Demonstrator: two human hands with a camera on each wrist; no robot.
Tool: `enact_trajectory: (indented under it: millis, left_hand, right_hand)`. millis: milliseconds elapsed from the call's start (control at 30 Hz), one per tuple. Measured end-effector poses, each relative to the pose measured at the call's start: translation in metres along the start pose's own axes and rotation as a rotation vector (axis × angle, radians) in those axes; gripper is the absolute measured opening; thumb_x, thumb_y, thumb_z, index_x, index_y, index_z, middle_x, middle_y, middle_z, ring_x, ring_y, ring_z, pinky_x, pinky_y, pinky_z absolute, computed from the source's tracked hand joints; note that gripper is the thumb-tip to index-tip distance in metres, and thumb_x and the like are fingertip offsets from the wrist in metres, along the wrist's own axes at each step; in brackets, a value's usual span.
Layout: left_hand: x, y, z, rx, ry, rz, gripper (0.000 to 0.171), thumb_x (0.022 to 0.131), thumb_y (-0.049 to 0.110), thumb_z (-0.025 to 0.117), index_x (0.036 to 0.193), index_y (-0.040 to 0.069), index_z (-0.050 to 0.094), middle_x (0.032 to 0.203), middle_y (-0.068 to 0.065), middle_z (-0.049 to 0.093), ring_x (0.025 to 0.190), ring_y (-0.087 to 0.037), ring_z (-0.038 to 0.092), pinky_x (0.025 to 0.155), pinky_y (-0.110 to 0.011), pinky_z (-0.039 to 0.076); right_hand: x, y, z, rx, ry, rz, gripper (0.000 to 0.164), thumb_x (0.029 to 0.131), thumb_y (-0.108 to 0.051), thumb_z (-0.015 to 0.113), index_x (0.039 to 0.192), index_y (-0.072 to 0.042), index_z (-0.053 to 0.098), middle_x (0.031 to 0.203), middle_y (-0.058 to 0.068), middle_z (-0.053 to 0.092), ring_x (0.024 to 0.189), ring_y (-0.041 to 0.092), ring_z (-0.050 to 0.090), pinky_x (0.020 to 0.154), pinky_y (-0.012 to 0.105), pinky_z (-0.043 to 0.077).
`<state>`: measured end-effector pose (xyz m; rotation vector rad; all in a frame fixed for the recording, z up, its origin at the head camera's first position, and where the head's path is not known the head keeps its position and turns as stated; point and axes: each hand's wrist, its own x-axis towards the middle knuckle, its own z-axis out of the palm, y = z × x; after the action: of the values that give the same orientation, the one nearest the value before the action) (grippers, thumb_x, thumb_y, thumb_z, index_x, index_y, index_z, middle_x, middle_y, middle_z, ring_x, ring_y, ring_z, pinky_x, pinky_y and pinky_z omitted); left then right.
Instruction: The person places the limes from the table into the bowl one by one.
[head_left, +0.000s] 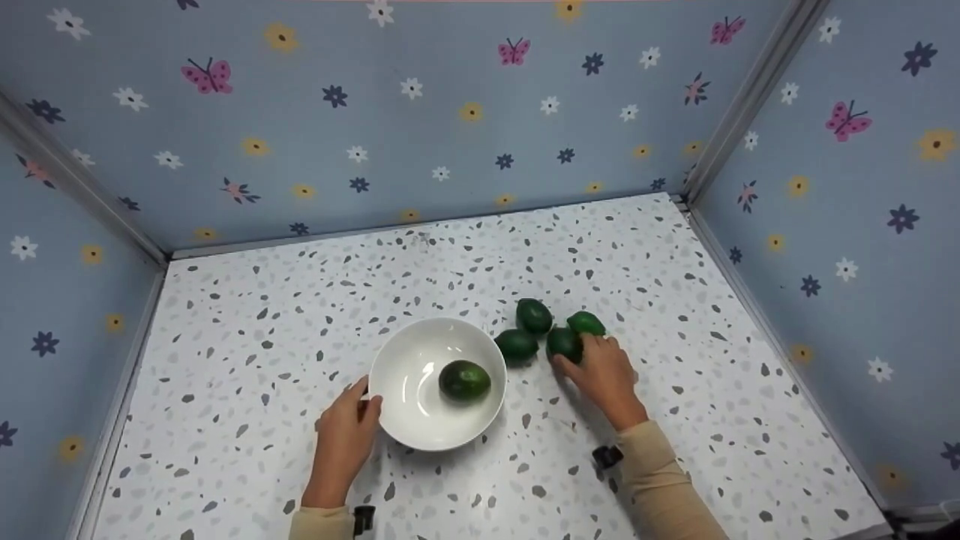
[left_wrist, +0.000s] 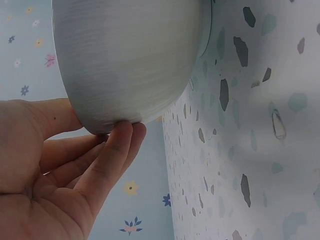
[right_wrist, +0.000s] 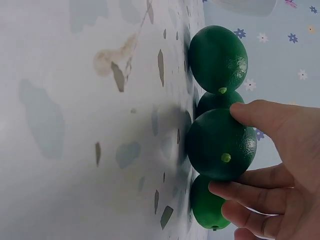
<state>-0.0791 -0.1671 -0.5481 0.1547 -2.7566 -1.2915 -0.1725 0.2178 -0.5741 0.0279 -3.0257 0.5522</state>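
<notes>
My left hand [head_left: 347,427] grips the rim of a white bowl [head_left: 401,360] at its left side, thumb on the inside. In the left wrist view its fingers press the bowl's outer wall [left_wrist: 130,60]. A dark green fruit [head_left: 465,381] lies in the bowl. To the right, my right hand [head_left: 604,375] holds another smooth, oval green fruit [right_wrist: 220,142] between thumb and fingers, close over the table; it has a pale stem nub, like a lime or small avocado. A brighter green fruit [head_left: 587,323] sits just behind these fingers.
Two more green fruits, one farther back [head_left: 534,316] and one by the bowl's rim [head_left: 516,346], lie left of the held one. The speckled white tabletop [head_left: 300,315] is bounded by blue flowered panels [head_left: 420,135] at the back and both sides.
</notes>
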Motion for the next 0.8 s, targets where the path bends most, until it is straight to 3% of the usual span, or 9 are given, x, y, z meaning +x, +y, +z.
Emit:
enact_trajectory:
  millis: [233,500,600,800]
  left_hand:
    - [-0.001,-0.001,0.0,-0.013,0.007,0.014,0.043,0.099,0.009,0.062,0.139,-0.006,0.054,0.126,-0.024,0.063,0.103,-0.033,0.067,0.085,-0.046,0.055]
    - [0.0,-0.001,0.0,-0.02,-0.001,0.004,0.044,0.1,0.01,0.061,0.14,-0.006,0.053,0.127,-0.024,0.063,0.104,-0.032,0.067,0.085,-0.046,0.055]
    - [-0.001,0.0,-0.001,-0.02,-0.002,-0.001,0.044,0.1,0.01,0.061,0.14,-0.005,0.054,0.127,-0.023,0.063,0.105,-0.032,0.066,0.085,-0.046,0.055]
    - [0.0,-0.001,0.0,-0.015,0.001,-0.005,0.043,0.1,0.011,0.062,0.14,-0.004,0.055,0.125,-0.022,0.064,0.103,-0.032,0.066,0.084,-0.046,0.055]
  right_hand:
    - [0.0,-0.001,0.0,0.029,0.04,-0.023,0.056,0.087,-0.041,0.076,0.118,0.003,0.064,0.105,0.019,0.067,0.091,0.035,0.059,0.073,0.05,0.049]
    - [-0.004,-0.003,-0.009,0.052,0.044,-0.023,0.056,0.086,-0.039,0.077,0.121,0.003,0.064,0.107,0.019,0.067,0.091,0.034,0.058,0.073,0.049,0.05]
    - [-0.005,-0.006,-0.016,0.068,0.083,-0.066,0.054,0.085,-0.036,0.078,0.119,0.004,0.065,0.107,0.019,0.068,0.09,0.034,0.058,0.073,0.047,0.05]
    - [-0.01,-0.014,-0.028,0.092,0.239,-0.233,0.049,0.083,-0.03,0.083,0.113,0.005,0.066,0.103,0.02,0.069,0.081,0.034,0.057,0.069,0.046,0.049]
